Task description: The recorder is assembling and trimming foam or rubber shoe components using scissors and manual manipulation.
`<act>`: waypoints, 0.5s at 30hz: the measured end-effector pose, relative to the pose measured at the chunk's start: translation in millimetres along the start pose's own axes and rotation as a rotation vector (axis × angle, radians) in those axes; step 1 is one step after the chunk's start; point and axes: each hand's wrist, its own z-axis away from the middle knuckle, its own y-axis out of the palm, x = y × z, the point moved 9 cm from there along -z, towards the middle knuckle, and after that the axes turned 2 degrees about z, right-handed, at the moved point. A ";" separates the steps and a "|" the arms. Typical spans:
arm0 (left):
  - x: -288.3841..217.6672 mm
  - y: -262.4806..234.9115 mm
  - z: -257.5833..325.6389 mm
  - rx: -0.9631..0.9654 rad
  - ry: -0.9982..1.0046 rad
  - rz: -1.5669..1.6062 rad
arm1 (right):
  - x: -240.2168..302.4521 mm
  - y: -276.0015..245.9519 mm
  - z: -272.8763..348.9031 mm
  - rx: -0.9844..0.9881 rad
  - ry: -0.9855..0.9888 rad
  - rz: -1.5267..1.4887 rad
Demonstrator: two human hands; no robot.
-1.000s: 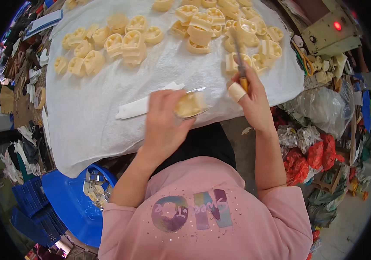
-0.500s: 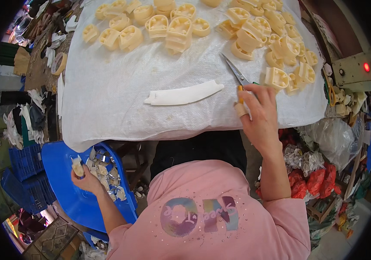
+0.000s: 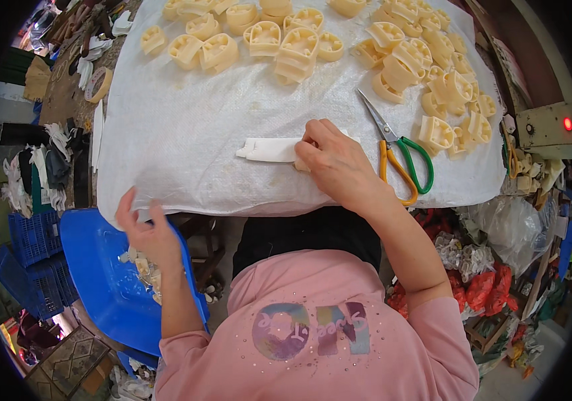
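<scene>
My right hand [image 3: 339, 162] is closed on a slightly curved white strip [image 3: 269, 150], which lies on the white woven sheet [image 3: 185, 157]. Its fingers cover the strip's right part. Scissors [image 3: 398, 147] with one orange and one green handle lie just right of that hand, blades slightly apart and pointing away. My left hand [image 3: 149, 230] hovers over the rim of a blue plastic chair [image 3: 92, 284], fingers spread and a little blurred, with nothing in them. Several small cream and shiny pieces [image 3: 145, 271] lie in the chair's seat, partly hidden by my left forearm.
Cream ring-shaped moulded parts [image 3: 297, 57] lie in groups across the far side, some stacked at the far right [image 3: 403, 63]. A tape roll [image 3: 99, 85] sits beyond the sheet's left edge. Blue crates [image 3: 35, 230] stand at the left, red plastic bags [image 3: 479, 291] at the lower right.
My right hand has let go of the scissors and moved left onto the white strip. My left hand has risen from the chair's seat, and the small pale piece it held is gone.
</scene>
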 end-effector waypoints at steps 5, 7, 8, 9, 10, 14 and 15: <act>-80.8 62.1 12.8 0.295 0.259 0.386 | -5.9 -0.5 -7.1 0.112 0.000 -0.110; -105.3 80.2 22.7 0.392 0.331 0.468 | -8.7 -1.6 -8.1 0.112 -0.007 -0.110; -119.1 86.1 29.7 0.428 0.418 0.500 | -8.4 -1.5 -8.1 0.113 -0.019 -0.112; -130.9 89.6 37.3 0.463 0.504 0.529 | -7.8 -0.2 -8.1 0.113 -0.016 -0.113; -133.9 92.4 40.6 0.465 0.504 0.529 | -6.4 0.2 -8.3 0.093 -0.014 -0.092; -145.3 109.4 56.7 0.558 0.582 0.527 | -10.4 4.5 -6.5 0.055 0.016 -0.107; -151.9 111.4 61.6 0.557 0.657 0.511 | -13.3 6.1 -5.0 0.054 0.021 -0.105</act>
